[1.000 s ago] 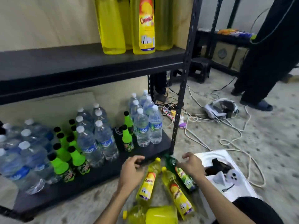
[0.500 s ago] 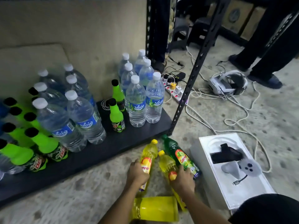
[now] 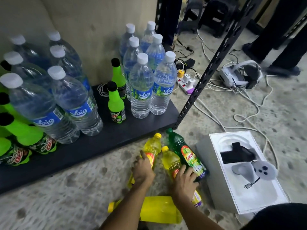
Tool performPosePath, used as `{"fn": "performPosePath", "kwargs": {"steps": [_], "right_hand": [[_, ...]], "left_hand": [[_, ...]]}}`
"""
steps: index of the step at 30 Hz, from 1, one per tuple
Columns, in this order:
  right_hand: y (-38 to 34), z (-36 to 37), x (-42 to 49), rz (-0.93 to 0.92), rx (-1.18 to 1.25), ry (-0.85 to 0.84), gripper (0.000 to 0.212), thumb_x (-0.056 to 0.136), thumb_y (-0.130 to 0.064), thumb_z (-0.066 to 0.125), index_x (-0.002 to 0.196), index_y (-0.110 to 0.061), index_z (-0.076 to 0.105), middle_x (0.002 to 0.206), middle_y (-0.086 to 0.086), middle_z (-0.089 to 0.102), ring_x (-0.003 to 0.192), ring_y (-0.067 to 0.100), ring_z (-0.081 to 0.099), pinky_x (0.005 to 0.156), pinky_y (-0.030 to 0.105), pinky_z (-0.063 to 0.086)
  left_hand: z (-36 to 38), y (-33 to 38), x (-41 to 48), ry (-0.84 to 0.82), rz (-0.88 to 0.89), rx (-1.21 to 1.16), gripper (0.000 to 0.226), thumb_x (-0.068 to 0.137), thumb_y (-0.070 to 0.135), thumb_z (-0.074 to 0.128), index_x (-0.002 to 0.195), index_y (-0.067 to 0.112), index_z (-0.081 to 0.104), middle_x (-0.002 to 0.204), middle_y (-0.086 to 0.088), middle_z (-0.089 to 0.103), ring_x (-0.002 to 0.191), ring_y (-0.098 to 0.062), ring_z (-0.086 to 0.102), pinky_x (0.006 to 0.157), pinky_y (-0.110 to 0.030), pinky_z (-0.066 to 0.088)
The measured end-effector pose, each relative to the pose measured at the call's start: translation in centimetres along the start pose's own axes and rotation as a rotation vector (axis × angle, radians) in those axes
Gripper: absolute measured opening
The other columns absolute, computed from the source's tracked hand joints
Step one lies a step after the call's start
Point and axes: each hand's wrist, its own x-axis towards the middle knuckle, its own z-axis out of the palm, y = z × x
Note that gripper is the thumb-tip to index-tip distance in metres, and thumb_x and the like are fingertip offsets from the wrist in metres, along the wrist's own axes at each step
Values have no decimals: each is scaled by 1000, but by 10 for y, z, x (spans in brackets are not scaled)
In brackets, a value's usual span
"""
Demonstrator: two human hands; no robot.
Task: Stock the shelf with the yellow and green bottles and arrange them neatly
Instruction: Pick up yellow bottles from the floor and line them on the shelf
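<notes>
Three slim bottles lie side by side on the floor in front of the black bottom shelf [image 3: 103, 146]. My left hand [image 3: 142, 171] is closed around the left yellow bottle [image 3: 152, 149]. My right hand [image 3: 185, 181] grips the middle yellow bottle [image 3: 170, 161], its fingers also touching the dark green bottle [image 3: 186, 153] to the right. A large yellow bottle [image 3: 159, 209] lies crosswise under my forearms.
Clear water bottles [image 3: 141, 90] and bright green soda bottles [image 3: 116, 105] stand on the shelf. A black upright post [image 3: 207, 70] rises at its corner. A white box [image 3: 240, 170] with a controller sits right. Cables, a power strip [image 3: 186, 82], a headset [image 3: 239, 75] and a person's legs lie beyond.
My view dropped from the upper shelf to the floor. Both hands came down from open reach onto the yellow bottles and closed on them.
</notes>
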Motion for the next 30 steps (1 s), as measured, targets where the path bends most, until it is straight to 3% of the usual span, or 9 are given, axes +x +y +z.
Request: {"fn": "performPosePath", "kwargs": {"steps": [5,8,10,13,20,26,30], "right_hand": [[6,-1,6,6,60,-63,58,84,-24,67,130,-19,34,127,9,40,118,32,45,84,44,51],[11,-6,7,-42,143,-114,78,78,-29,74,138,-18,26,138,9,34,126,34,40,92,46,50],[15,-12,6,-46,210,-117,75,79,-22,71,139,-16,28,139,10,35,127,35,41,93,48,50],[22,-30,-3,-50,336,-52,66,76,-24,70,133,-15,37,130,12,42,120,37,47,90,45,50],[34,-116,-28,-148,576,134,88,52,-41,86,127,-13,50,117,13,53,106,39,56,84,44,48],[44,-213,-56,-273,797,319,85,49,-35,88,125,-14,56,108,13,60,104,37,59,87,40,48],[57,-289,-88,-362,928,453,87,44,-48,89,120,-20,58,101,4,62,98,31,62,78,36,50]], "left_hand": [[-14,-12,2,-59,14,-140,87,69,27,82,141,16,35,129,-11,58,116,-30,59,91,-36,52],[-24,-22,-2,-52,5,-191,91,65,25,83,143,22,36,125,-9,62,114,-30,61,89,-35,53],[-33,-26,-9,-29,2,-226,95,64,21,82,145,28,34,124,-7,63,112,-29,62,85,-35,54],[-52,-29,-24,22,1,-313,95,61,21,83,141,36,35,123,-5,61,110,-30,62,82,-34,52],[-124,-17,-74,221,108,-484,86,54,26,87,129,39,46,108,2,68,95,-22,66,80,-29,54],[-207,-4,-142,378,228,-493,102,44,43,91,133,44,40,110,2,67,95,-19,64,84,-27,52],[-268,0,-195,506,322,-501,106,35,60,82,130,51,36,115,7,66,107,-19,61,94,-36,52]]}}
